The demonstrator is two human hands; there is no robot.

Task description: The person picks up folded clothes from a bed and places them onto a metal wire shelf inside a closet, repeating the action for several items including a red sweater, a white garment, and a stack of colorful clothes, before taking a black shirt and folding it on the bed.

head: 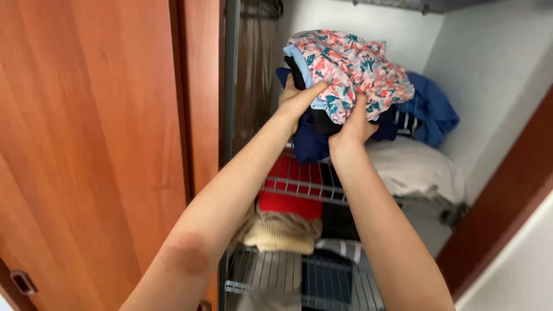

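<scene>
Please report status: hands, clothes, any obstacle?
Left hand and right hand both grip clothes stack, floral piece on top. Raised above wire shelf. Blue garment lies behind.

left hand [298, 99] raised, grip closed; right hand [352, 128] likewise

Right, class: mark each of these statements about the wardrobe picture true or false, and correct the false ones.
1. Both hands grip a pile of folded clothes. True: the left hand and right hand hold the pile of clothes.
2. The top garment is plain white. False: the top garment has a floral print in pink and teal.
3. The shelves are wire racks. True: see the wire shelf.
4. The wardrobe door is blue. False: the wardrobe door is reddish-brown wood.
5. A red item lies on a shelf below the hands. True: red item.
</scene>
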